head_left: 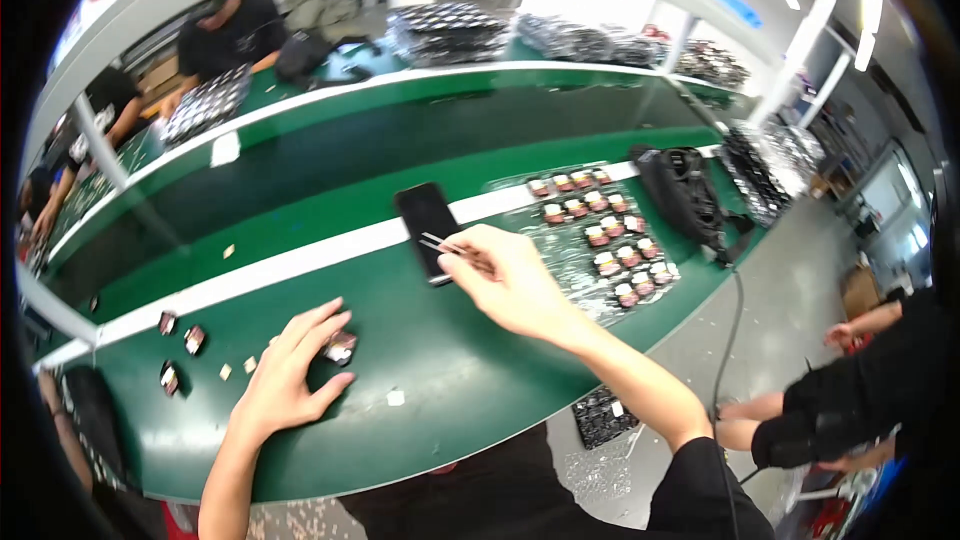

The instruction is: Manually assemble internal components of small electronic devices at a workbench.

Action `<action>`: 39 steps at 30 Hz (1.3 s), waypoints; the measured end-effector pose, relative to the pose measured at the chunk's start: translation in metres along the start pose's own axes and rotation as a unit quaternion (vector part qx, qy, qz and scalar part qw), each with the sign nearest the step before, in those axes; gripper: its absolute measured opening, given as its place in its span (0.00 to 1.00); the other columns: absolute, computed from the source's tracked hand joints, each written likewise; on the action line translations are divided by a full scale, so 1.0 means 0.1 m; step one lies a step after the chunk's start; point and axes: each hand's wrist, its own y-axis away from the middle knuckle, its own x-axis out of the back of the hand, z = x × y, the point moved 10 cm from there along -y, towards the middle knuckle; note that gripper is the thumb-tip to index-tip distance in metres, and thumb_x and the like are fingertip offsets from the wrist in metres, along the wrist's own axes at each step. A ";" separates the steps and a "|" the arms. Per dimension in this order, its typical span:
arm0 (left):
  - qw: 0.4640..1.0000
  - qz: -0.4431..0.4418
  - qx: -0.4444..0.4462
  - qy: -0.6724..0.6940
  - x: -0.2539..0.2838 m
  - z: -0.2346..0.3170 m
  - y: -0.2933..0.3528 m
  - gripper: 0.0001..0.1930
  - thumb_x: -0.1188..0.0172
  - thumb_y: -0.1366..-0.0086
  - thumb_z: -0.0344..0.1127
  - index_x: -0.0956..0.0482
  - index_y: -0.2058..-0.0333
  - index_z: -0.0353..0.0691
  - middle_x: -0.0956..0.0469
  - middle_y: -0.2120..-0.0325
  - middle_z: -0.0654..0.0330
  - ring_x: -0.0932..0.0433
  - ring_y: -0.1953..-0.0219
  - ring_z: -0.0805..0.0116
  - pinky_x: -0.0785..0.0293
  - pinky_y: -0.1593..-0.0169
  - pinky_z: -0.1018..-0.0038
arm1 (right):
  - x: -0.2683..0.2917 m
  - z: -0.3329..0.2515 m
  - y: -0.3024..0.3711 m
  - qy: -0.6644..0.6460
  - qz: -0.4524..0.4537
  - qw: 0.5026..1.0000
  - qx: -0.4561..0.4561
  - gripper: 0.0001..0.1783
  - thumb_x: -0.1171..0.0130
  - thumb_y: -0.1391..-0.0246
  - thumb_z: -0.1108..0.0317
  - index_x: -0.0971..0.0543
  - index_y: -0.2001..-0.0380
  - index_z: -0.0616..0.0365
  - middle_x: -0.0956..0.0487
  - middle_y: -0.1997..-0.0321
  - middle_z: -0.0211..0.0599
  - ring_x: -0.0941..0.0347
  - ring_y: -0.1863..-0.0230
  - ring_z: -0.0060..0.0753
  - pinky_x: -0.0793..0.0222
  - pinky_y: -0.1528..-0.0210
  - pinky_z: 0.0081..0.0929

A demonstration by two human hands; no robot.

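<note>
My left hand (292, 370) is at the table's near left, its thumb and fingers spread apart. Between them sits a small black part (340, 348) with a pale and reddish face; whether the fingertips touch it I cannot tell. Thin metal tweezers (434, 241) are pinched in my right hand (505, 275), their tips pointing left over a black phone (424, 220). Right of that hand, a clear plastic tray (575, 265) carries rows of similar small black parts (610, 232).
Loose black parts (194, 339) and small pale squares (396, 398) are scattered on the green table (450, 370). A black bag (680, 190) with a cable lies at the right end. Stacked trays (450, 32) stand across the belt (400, 125), where a person (232, 35) sits. Another person (850, 390) is at right.
</note>
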 end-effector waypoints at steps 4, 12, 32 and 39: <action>0.998 0.003 0.056 0.026 -0.13 -0.29 -0.01 0.36 0.20 0.38 0.35 0.23 0.32 0.39 0.17 0.44 0.51 0.19 0.39 0.49 0.23 0.34 0.56 | -0.49 -0.20 -0.01 -0.002 -0.082 0.996 0.039 0.13 0.35 0.27 0.71 0.13 0.47 0.68 0.22 0.72 0.38 0.27 0.73 0.27 0.33 0.69 0.31; 0.998 0.018 0.050 0.015 -0.04 -0.37 0.10 0.30 0.19 0.38 0.38 0.17 0.39 0.40 0.18 0.44 0.56 0.20 0.44 0.53 0.24 0.41 0.58 | -1.10 0.23 0.22 -0.147 -0.125 0.979 -0.071 0.11 0.29 0.30 0.73 0.08 0.48 0.63 0.19 0.72 0.29 0.30 0.73 0.12 0.38 0.72 0.21; 0.995 -0.025 0.062 0.078 -0.19 -0.50 0.07 0.28 0.13 0.48 0.41 0.09 0.48 0.39 0.15 0.63 0.59 0.18 0.60 0.63 0.28 0.51 0.67 | -1.18 -0.05 0.26 -0.036 -0.152 0.987 0.043 0.04 0.27 0.46 0.80 0.10 0.66 0.66 0.18 0.77 0.33 0.23 0.81 0.22 0.34 0.79 0.22; 0.995 -0.019 0.061 0.078 -0.20 -0.50 0.07 0.29 0.13 0.48 0.42 0.10 0.48 0.39 0.16 0.65 0.60 0.24 0.67 0.65 0.30 0.53 0.67 | -1.17 -0.04 0.27 -0.035 -0.147 0.988 0.044 0.05 0.27 0.48 0.81 0.10 0.66 0.66 0.19 0.77 0.34 0.24 0.81 0.24 0.34 0.80 0.23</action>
